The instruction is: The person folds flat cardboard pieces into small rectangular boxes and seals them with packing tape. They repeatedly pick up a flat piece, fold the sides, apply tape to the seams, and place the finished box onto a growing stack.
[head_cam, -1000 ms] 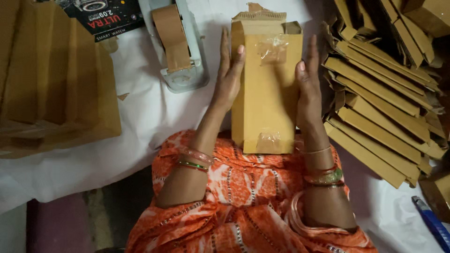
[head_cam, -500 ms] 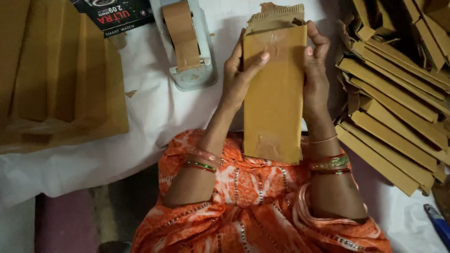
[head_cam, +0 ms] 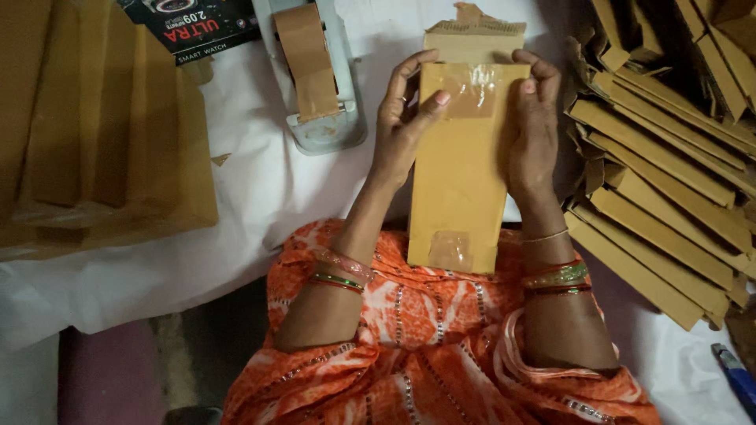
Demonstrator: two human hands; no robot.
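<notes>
Centrally, a flat brown cardboard package (head_cam: 461, 169), tall and narrow, is held lengthwise between both hands above the lap. Left hand (head_cam: 402, 126) grips its left edge, thumb laid across the face beside a strip of clear tape (head_cam: 472, 86) at the far end. Right hand (head_cam: 534, 130) clamps the right edge, fingers curled over the far corner. Hands apart, the package between them. A second patch of clear tape (head_cam: 450, 250) sits at the near end. Behind the package, a second brown piece with a ragged far edge (head_cam: 475, 35) shows past its top.

Far left of the hands: a pale tape dispenser (head_cam: 319, 79) with a brown tape roll, resting on a white cloth (head_cam: 236, 197). Further left, at the far edge, a black printed box (head_cam: 193, 27), partly cut off by the frame. Left side: a stack of flat brown cartons (head_cam: 94, 134). Right side: a fanned heap of folded brown cardboard sleeves (head_cam: 669, 181), just beside the right hand. Near right corner: a blue object (head_cam: 736, 378), too cropped to identify.
</notes>
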